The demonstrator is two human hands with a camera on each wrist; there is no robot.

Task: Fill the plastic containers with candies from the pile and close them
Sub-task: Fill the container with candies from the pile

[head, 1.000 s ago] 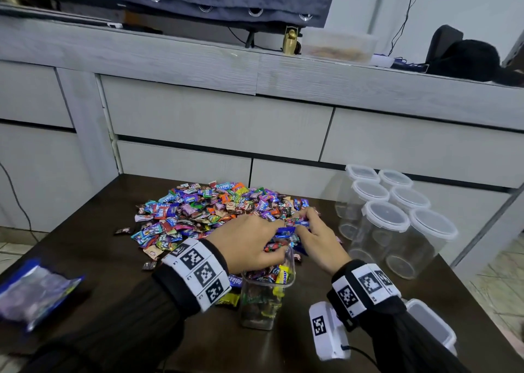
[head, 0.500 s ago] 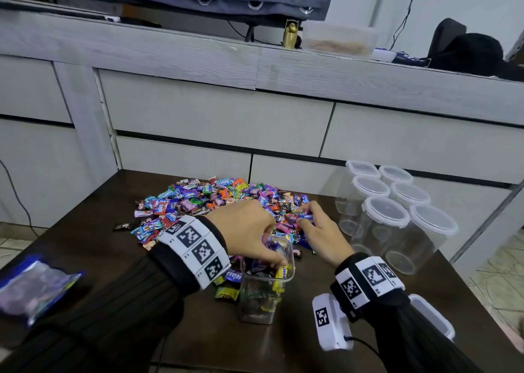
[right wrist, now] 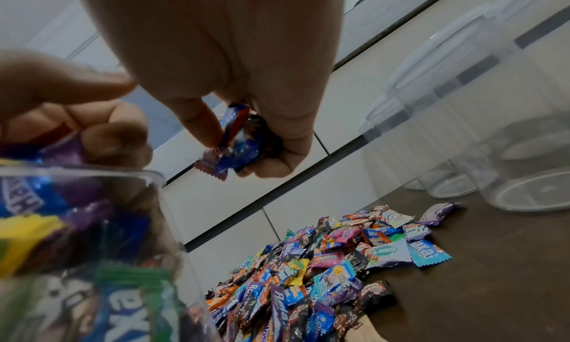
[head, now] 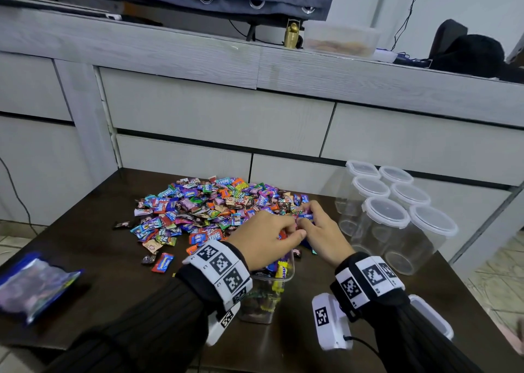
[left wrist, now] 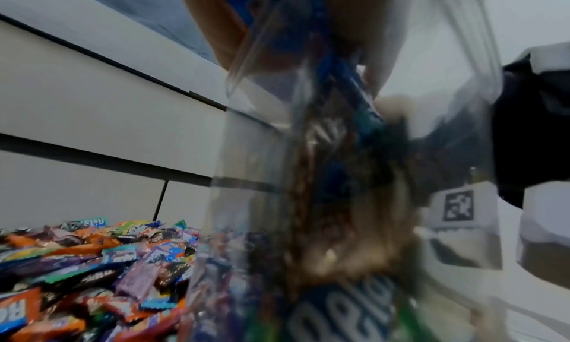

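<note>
A heap of wrapped candies (head: 209,208) lies on the dark table (head: 85,248). In front of it stands an open clear container (head: 268,299), partly filled with candies (right wrist: 77,237). My left hand (head: 292,232) hovers over its mouth, fingers curled round a few candies. My right hand (head: 307,221) is just beyond the rim, touching the left hand and pinching some blue-wrapped candies (right wrist: 239,142). In the left wrist view the container (left wrist: 324,176) is blurred, with the heap (left wrist: 92,262) beside it. A white lid (head: 433,318) lies behind my right wrist.
Several empty lidded containers (head: 394,219) stand in a cluster at the table's right, close to my right hand. A blue plastic bag (head: 34,284) lies at the near left. Grey drawer fronts (head: 215,117) rise right behind the table. Loose candies (head: 161,262) are scattered left of the container.
Both hands have lifted off the heap with candies in them and come together above the container's mouth. The head view has dropped slightly.
</note>
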